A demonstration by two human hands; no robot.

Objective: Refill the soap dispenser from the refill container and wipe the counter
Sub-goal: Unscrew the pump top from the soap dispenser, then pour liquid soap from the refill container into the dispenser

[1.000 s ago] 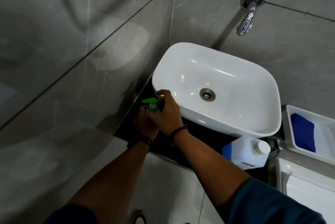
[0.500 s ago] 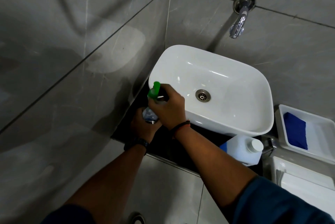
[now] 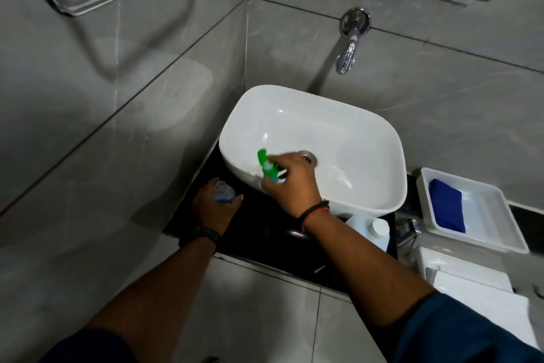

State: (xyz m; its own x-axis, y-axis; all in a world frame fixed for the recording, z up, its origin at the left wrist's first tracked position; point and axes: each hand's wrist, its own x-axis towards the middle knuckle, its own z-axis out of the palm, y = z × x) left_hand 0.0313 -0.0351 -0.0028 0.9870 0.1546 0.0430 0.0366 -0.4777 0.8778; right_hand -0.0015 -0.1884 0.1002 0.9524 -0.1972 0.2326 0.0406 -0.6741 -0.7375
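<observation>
Holding the bottle steady on the counter w/ the left hand, fingers wrapped round it, mouth open. Right hand pinches the green pump over the sink. Best to let it drip there (tube likely soapy), then park it. Refill jug sits capped by the right wrist; cloth waits in the tray.

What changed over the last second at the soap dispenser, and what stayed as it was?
The right hand unscrewed the green pump head, lifted it off the dispenser bottle and carried it right, over the sink. The bottle's mouth is now open. The left hand kept hold of the bottle on the counter. The refill container stayed capped, and the blue cloth stayed in its tray.
</observation>
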